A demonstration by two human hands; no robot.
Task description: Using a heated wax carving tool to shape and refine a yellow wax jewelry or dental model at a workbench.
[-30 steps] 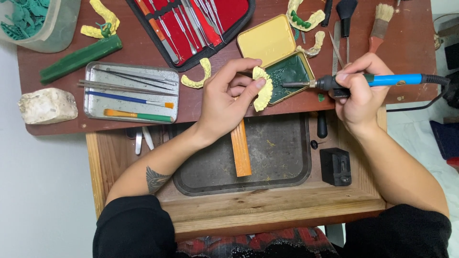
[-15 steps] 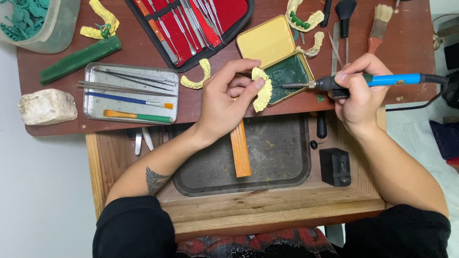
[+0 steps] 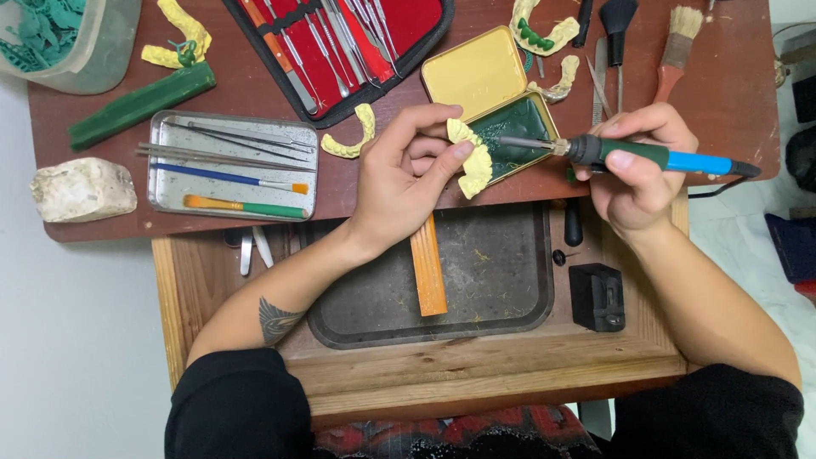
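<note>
Right now, the left hand (image 3: 408,174) is pinching a yellow teeth mold (image 3: 473,161) near the middle of the frame. The right hand (image 3: 636,170) is gripping a blue and green hot tool (image 3: 629,155), poking into the green wax tin (image 3: 512,144). Wax might drip, or fingers could get burned.

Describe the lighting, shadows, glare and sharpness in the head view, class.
Head view: even, soft light with only faint shadows under the left hand and right hand; mild sheen on the metal tray; the dental cast and electric wax tool look sharp; frame edges show no obvious blur.
</note>
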